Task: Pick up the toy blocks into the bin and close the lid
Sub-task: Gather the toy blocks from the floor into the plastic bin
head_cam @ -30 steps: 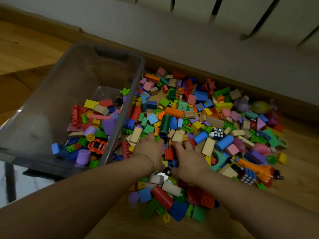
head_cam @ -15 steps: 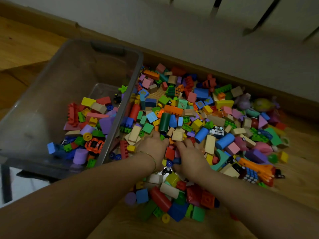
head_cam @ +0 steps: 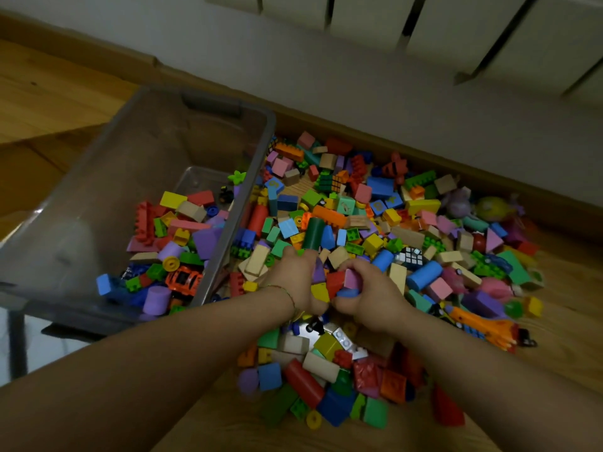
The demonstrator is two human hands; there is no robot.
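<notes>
A big pile of coloured toy blocks [head_cam: 375, 223] covers the wooden floor beside a clear plastic bin [head_cam: 251, 177] on the left. The bin holds several blocks [head_cam: 176, 243] at its bottom. My left hand [head_cam: 298, 278] and my right hand [head_cam: 372, 295] are pressed together in the middle of the pile, fingers curled round a clump of blocks, among them a red, a yellow, a pink and a purple one [head_cam: 336, 282]. The clump sits between the two palms, just above the pile. No lid is in view.
A wall with a wooden skirting board [head_cam: 424, 158] runs close behind the pile, with a radiator [head_cam: 424, 24] above it. A Rubik's cube [head_cam: 411, 256] and an orange toy [head_cam: 483, 326] lie among the blocks on the right. Bare wooden floor [head_cam: 49, 102] shows at far left.
Both hands have gone from lying flat on the pile to curling inward and scooping a clump of blocks between them, lifting it slightly.
</notes>
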